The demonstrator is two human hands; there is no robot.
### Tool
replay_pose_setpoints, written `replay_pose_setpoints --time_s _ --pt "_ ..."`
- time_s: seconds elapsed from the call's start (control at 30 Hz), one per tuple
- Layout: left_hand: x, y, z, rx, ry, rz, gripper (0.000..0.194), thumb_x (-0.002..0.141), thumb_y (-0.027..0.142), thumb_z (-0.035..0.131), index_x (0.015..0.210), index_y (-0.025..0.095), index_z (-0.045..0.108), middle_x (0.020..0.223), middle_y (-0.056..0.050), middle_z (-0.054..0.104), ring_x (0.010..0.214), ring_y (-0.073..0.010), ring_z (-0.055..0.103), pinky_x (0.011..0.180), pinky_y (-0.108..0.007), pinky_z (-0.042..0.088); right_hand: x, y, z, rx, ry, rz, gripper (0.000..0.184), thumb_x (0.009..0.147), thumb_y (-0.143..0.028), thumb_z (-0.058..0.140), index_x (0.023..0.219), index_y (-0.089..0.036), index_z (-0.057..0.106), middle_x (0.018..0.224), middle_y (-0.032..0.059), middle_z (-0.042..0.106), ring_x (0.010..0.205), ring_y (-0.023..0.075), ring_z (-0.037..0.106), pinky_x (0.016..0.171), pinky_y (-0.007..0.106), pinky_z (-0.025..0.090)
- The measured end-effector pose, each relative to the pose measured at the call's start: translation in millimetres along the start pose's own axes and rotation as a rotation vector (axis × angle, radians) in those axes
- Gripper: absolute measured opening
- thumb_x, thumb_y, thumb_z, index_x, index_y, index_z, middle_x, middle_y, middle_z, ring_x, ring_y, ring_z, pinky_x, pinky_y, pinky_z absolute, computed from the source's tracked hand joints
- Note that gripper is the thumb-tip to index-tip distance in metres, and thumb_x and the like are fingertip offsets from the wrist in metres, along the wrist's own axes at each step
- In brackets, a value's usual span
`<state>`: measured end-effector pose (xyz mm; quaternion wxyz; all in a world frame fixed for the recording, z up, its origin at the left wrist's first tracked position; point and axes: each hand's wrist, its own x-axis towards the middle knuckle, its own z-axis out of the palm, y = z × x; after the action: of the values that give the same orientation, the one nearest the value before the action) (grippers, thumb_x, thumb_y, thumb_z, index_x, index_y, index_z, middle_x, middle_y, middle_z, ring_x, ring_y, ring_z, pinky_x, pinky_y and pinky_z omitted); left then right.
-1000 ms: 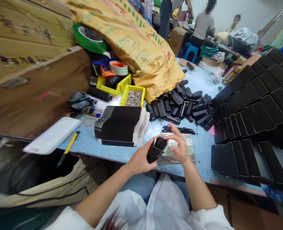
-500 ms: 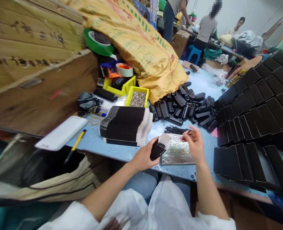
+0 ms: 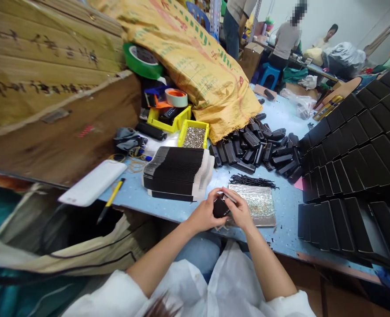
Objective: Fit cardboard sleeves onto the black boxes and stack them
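Observation:
My left hand (image 3: 204, 215) is closed around a small black cardboard box (image 3: 220, 208), held just above the table's front edge. My right hand (image 3: 240, 211) has its fingers closed at the box's upper end, by the pale flap. The fingers cover much of the box, so whether anything else is in them does not show. Right of the hands lies a silvery foil pad (image 3: 261, 206), with a heap of thin black strips (image 3: 251, 181) along its far edge. To the left is a row of flattened black cartons (image 3: 173, 171) with white flaps.
Black handheld devices (image 3: 250, 147) lie piled behind. Stacked black boxes (image 3: 353, 171) wall the right side. A yellow bin (image 3: 206, 136) holds small metal parts, beside a yellow sack (image 3: 214, 75). A white power bank-like slab (image 3: 94, 182) and yellow cutter (image 3: 114, 193) lie left. Several people work beyond.
My right hand has moved left and down from the black strips to the box's open end. The left hand still holds the box, now turned and partly covered by fingers.

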<state>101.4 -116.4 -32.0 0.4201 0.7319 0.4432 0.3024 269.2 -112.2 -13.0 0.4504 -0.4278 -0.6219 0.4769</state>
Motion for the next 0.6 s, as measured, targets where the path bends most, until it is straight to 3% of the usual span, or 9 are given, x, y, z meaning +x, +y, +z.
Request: replay_pose_setpoints --time_s 0.1,0.2,0.27,0.3,0.37,0.43,0.5,0.53,0.6 --pt "2 5 -1.5 -0.029 -0.019 -0.116 0.107 0.071 0.026 0.070 0.152 0.022 -0.001 0.122 -0.014 0.063 0.094 -0.0274 0.068 0.082 -0.038 0.052 -2 1 6 -0.006 0.036 -0.010 0.032 0.089 -0.042 0.059 0.117 -0.030 0.069 0.125 0.0046 0.067 0.119 0.0245 0.060 0.105 0.044 0.045" --pt "5 9 -5.3 -0.013 -0.042 -0.154 0.106 0.072 0.028 0.070 0.153 0.022 0.002 0.116 -0.013 0.066 0.089 -0.0280 0.069 0.080 -0.038 0.052 -3 1 5 -0.030 0.071 -0.024 0.033 0.095 -0.042 0.050 0.119 -0.030 0.068 0.124 0.0051 0.067 0.119 0.0234 0.060 0.105 0.045 0.045" --pt "8 12 -5.5 -0.058 -0.039 -0.161 0.106 0.072 0.031 0.071 0.154 0.021 0.003 0.115 -0.012 0.067 0.091 -0.0283 0.069 0.082 -0.039 0.052 -7 1 6 -0.119 0.018 -0.100 0.038 0.094 -0.046 0.048 0.125 -0.030 0.063 0.137 0.0049 0.058 0.131 0.0245 0.051 0.112 0.048 0.037" --pt "8 15 -4.2 -0.092 -0.008 -0.172 0.106 0.072 0.033 0.072 0.153 0.020 0.004 0.117 -0.013 0.066 0.095 -0.0289 0.068 0.084 -0.040 0.052 -12 0 9 -0.160 0.006 -0.116 0.045 0.092 -0.049 0.051 0.132 -0.030 0.058 0.144 0.0052 0.051 0.135 0.0255 0.045 0.114 0.049 0.034" --pt "5 24 0.6 -0.185 0.087 -0.207 0.098 0.079 0.039 0.066 0.153 0.018 0.006 0.128 -0.016 0.060 0.109 -0.0301 0.064 0.094 -0.043 0.049 -26 -4 17 -0.219 0.027 -0.080 0.076 0.083 -0.051 0.063 0.148 -0.028 0.034 0.154 0.0084 0.036 0.139 0.0286 0.039 0.112 0.050 0.036" --pt "-2 32 3.9 -0.294 0.126 -0.206 0.079 0.091 0.044 0.050 0.154 0.020 0.008 0.140 -0.016 0.050 0.123 -0.0298 0.055 0.103 -0.046 0.044 -41 -14 20 -0.292 0.082 -0.035 0.108 0.072 -0.044 0.075 0.155 -0.025 0.008 0.157 0.0130 0.025 0.141 0.0315 0.035 0.109 0.051 0.040" --pt "-11 36 0.0 -0.341 0.087 -0.111 0.068 0.096 0.043 0.040 0.154 0.025 0.009 0.150 -0.014 0.039 0.134 -0.0293 0.045 0.109 -0.048 0.039 -56 -33 3 -0.431 0.141 -0.048 0.111 0.069 -0.032 0.075 0.154 -0.025 0.004 0.155 0.0136 0.027 0.140 0.0318 0.035 0.109 0.050 0.040" --pt "-13 35 -5.1 -0.324 0.079 -0.052 0.068 0.095 0.042 0.042 0.154 0.026 0.010 0.153 -0.013 0.035 0.136 -0.0297 0.042 0.110 -0.050 0.037 -64 -48 -16 -0.529 0.189 -0.066 0.103 0.070 -0.028 0.071 0.154 -0.026 0.011 0.153 0.0125 0.031 0.139 0.0314 0.036 0.110 0.050 0.038" --pt "-13 29 -19.1 -0.251 0.142 0.014 0.070 0.092 0.040 0.051 0.151 0.027 0.017 0.151 -0.014 0.036 0.132 -0.0310 0.045 0.107 -0.052 0.041 -84 -86 -74 -0.755 0.405 -0.077 0.084 0.074 -0.024 0.064 0.149 -0.026 0.026 0.145 0.0112 0.041 0.133 0.0309 0.042 0.110 0.051 0.037"
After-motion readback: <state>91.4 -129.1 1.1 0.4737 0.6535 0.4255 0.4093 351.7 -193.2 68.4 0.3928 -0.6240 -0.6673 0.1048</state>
